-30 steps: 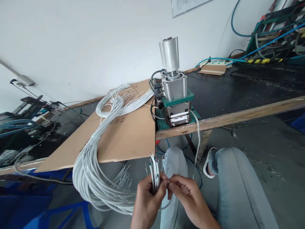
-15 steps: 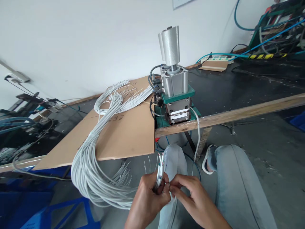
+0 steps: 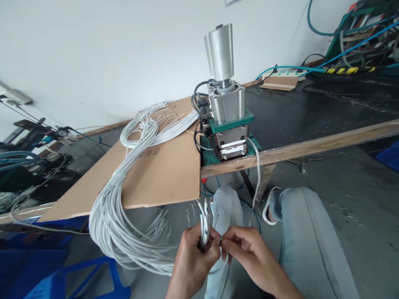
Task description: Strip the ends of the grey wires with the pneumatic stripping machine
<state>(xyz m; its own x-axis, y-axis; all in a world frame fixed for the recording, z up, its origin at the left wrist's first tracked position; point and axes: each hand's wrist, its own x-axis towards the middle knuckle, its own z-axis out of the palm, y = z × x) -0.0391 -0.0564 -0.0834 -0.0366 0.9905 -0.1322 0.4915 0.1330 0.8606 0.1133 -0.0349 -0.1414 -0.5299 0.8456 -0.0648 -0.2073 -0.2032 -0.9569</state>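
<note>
Above my lap, my left hand [image 3: 199, 251] is closed round several white cable ends [image 3: 205, 222], whose coloured tips stick up past the fingers. My right hand [image 3: 246, 249] is closed in a pinch right beside it. Thumb and forefinger of both hands meet at the end of a single grey-white cable [image 3: 225, 258], which curves down below the fingers. What exactly lies between the fingertips is too small to make out. To the left, a thick bundle of white cables [image 3: 107, 220] hangs over the edge of a cardboard sheet [image 3: 162, 182] and runs down behind my left hand.
A pneumatic press [image 3: 229, 112] with silver cylinders stands at the wooden table edge [image 3: 311, 145]. A grey hose [image 3: 258, 170] hangs from it. A power strip [image 3: 283, 74] lies at the back. A blue plastic crate [image 3: 90, 278] is on the floor at lower left.
The cable ends in my left hand have tilted left and fanned slightly apart. Both hands stay pinched together at nearly the same place. The view has shifted slightly.
</note>
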